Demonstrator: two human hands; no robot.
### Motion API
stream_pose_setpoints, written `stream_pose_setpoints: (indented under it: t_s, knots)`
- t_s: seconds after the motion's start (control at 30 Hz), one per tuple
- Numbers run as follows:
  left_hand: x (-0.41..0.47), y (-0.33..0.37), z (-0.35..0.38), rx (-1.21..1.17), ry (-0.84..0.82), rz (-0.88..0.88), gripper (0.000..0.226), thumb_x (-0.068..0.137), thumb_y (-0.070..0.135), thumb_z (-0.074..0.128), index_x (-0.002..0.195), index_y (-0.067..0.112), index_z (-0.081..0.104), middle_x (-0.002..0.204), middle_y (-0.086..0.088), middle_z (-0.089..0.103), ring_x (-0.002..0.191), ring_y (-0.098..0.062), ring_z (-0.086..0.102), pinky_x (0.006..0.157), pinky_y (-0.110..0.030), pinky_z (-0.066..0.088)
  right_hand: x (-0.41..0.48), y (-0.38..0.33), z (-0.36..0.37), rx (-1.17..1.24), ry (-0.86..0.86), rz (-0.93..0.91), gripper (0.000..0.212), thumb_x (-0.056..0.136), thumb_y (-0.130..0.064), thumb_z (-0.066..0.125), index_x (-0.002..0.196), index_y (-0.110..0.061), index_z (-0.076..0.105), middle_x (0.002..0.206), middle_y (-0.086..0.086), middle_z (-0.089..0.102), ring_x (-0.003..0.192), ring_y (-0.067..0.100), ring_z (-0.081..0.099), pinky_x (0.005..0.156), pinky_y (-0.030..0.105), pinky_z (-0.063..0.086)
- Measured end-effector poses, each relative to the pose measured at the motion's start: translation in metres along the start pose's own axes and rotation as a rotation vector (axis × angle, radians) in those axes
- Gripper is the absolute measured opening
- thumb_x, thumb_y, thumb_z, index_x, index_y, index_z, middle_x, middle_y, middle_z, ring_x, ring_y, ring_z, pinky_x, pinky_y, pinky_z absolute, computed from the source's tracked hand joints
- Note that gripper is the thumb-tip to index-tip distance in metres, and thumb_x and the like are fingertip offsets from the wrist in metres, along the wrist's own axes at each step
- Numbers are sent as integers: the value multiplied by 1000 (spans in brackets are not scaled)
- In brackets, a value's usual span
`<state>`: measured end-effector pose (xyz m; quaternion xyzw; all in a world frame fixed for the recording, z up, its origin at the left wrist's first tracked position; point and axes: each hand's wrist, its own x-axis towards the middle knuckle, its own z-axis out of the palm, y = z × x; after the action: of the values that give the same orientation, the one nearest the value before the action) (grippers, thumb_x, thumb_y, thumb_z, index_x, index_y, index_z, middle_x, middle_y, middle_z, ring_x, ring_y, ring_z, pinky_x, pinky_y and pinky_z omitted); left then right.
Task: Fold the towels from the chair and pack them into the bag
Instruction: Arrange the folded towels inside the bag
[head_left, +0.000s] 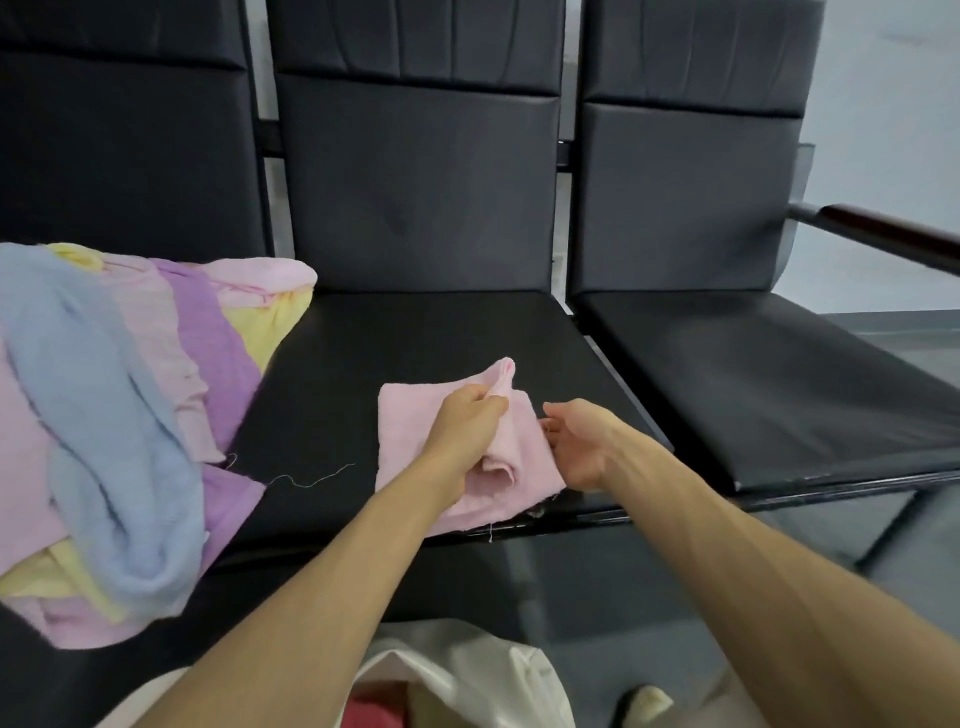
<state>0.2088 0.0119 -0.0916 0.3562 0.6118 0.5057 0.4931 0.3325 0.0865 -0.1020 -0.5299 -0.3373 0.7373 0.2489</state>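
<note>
Pink towel is lying on the middle chair seat, lower centre of the frame. My left hand is pinching a raised fold of it. My right hand is loose and open at the towel's right edge. What works imo: carry the fold across till the edges line up, smooth it flat, then drop it into the white bag at bottom centre. Towel pile sits at the left.

bag cut by bottom edge | towel pile cut by left edge
</note>
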Motion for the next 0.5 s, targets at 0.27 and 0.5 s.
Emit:
stream_pose_setpoints:
  t_s: [0.27, 0.5]
  knots:
    - [-13, 1, -13, 333, -126, 93, 28, 96, 17, 40, 88, 7, 65, 80, -10, 58, 60, -21, 57, 55, -28, 46, -9, -2, 8, -123, 24, -91, 39, 103, -33, 43, 90, -1, 61, 88, 11, 66, 82, 26, 62, 74, 36, 51]
    - [-32, 3, -70, 711, -128, 140, 30, 97, 19, 47, 106, 32, 72, 114, 18, 59, 107, -3, 53, 88, -21, 39, -9, 8, 14, -468, 65, -251, 48, 95, -51, 52, 110, -7, 64, 106, 7, 71, 98, 25, 68, 93, 41, 53]
